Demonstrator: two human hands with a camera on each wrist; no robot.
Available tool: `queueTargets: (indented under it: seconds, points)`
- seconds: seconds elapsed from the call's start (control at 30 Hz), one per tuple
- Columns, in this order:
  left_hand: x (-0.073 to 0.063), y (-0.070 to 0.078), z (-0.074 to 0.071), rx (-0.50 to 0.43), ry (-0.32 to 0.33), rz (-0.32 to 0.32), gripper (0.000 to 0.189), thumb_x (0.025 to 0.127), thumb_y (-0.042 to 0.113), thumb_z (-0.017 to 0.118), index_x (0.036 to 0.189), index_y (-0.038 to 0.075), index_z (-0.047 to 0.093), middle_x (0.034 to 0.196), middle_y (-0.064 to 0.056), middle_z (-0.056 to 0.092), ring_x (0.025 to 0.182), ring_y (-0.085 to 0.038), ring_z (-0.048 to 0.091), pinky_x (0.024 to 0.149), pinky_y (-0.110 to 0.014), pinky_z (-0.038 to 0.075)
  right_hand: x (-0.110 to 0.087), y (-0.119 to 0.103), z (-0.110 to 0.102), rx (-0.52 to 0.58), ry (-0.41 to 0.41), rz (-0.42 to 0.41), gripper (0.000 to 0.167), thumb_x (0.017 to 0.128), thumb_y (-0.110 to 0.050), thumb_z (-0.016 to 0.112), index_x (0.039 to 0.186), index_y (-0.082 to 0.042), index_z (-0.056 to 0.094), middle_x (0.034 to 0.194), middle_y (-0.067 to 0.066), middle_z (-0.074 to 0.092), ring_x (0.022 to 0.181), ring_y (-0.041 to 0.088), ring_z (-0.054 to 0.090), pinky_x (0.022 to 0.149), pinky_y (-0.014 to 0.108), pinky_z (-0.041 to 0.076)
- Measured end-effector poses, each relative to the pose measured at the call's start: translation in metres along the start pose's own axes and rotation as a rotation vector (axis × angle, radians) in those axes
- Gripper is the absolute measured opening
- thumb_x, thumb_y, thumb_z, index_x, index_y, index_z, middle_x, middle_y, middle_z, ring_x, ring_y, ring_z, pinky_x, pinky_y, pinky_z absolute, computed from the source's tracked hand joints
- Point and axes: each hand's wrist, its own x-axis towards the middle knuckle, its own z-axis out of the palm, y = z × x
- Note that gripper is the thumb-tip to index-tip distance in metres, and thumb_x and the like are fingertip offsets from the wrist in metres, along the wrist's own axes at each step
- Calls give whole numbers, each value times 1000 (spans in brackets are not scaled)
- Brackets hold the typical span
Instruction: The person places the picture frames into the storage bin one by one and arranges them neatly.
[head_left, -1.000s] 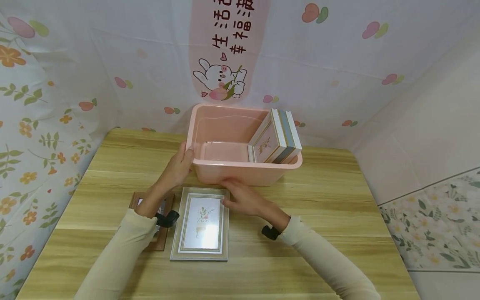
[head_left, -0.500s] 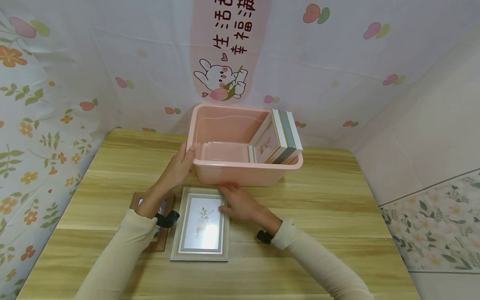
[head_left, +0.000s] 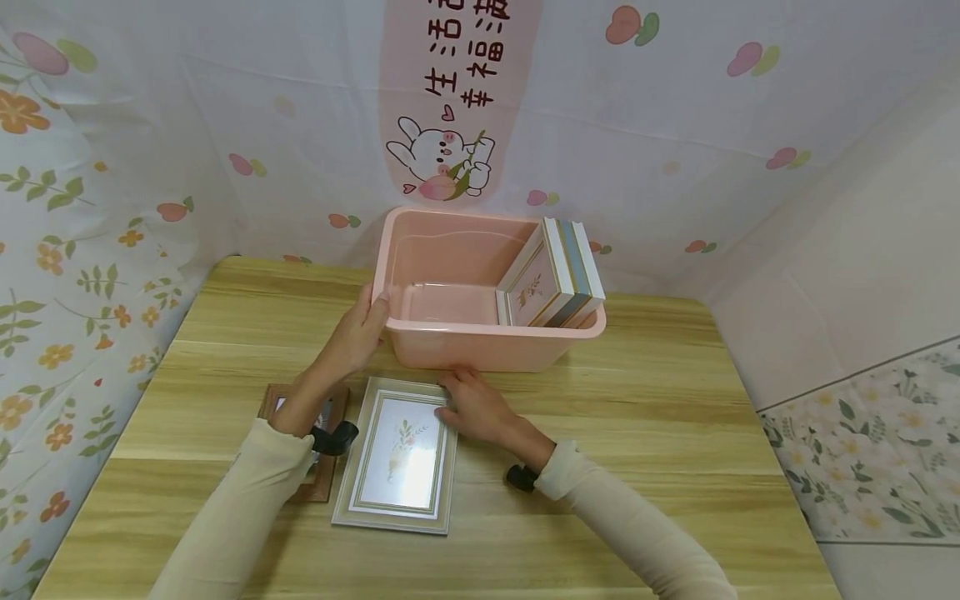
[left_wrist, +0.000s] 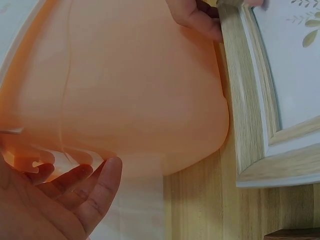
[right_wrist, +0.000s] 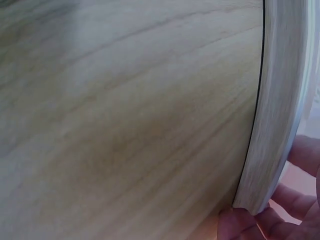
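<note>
A pink plastic storage bin stands at the back of the table. My left hand grips its front left corner, thumb over the rim and fingers against the outer wall. In front of the bin lies a pale wood picture frame with a flower print, turned slightly askew. My right hand pinches this frame's far right corner, thumb on the face and fingertips at the edge, as the right wrist view shows. Inside the bin, white and blue-grey frames lean upright against its right end.
A smaller brown picture frame lies left of the pale one, partly covered by the left forearm. A printed cloth hangs behind the table, close to the bin.
The right hand has drawn back from the bin's front wall to the pale frame's corner. That frame has turned slightly, its near end shifting left and toward me. The left hand stays put.
</note>
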Motion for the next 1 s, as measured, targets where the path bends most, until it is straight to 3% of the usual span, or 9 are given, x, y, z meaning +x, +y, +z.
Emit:
queueTargets:
  seconds: [0.07,0.27,0.5,0.6,0.73,0.9,1.0]
  points:
    - [0,0,0,-2,-2,0,54,105,47,22,146,12,29,133,-27,48,99,-35,54,76,-41,53,1,0,2,-6,13,11,39,91,-26,71,121,-4,63,133,14,56,129,29,48,100,41,48]
    - [0,0,1,-13,-12,3,57,105,48,22,149,12,26,136,-27,47,103,-37,53,83,-54,53,1,0,2,-3,27,9,33,91,-24,70,116,-5,63,123,10,60,122,26,51,96,40,49]
    - [0,0,0,-18,-10,2,58,105,48,22,151,12,25,137,-30,46,98,-38,54,83,-58,52,-1,-3,-10,80,-22,10,34,93,-22,69,119,-1,62,92,4,65,81,16,58,71,31,51]
    - [0,0,1,-21,-10,-1,58,105,48,23,151,12,25,138,-28,46,100,-38,54,84,-58,52,-3,-3,-14,114,-28,6,34,93,-22,69,119,-2,61,87,3,65,74,13,57,66,28,50]
    - [1,0,1,-19,-14,-1,57,105,48,23,151,13,26,137,-25,47,99,-37,53,84,-57,52,-3,-1,-19,172,-21,-46,33,92,-20,70,119,-3,61,94,4,67,79,14,58,74,30,51]
    - [0,1,-1,-8,-14,15,55,106,44,23,150,11,25,135,-27,47,95,-38,54,82,-56,51,-3,4,-25,367,-45,-112,35,90,-12,71,122,-2,61,113,9,68,101,19,62,91,34,51]
    - [0,1,-1,-4,-18,20,54,107,42,24,150,10,24,137,-27,46,100,-38,54,83,-57,52,-3,7,-28,462,-69,-124,39,90,-13,73,125,-1,60,118,11,66,106,21,60,94,34,50]
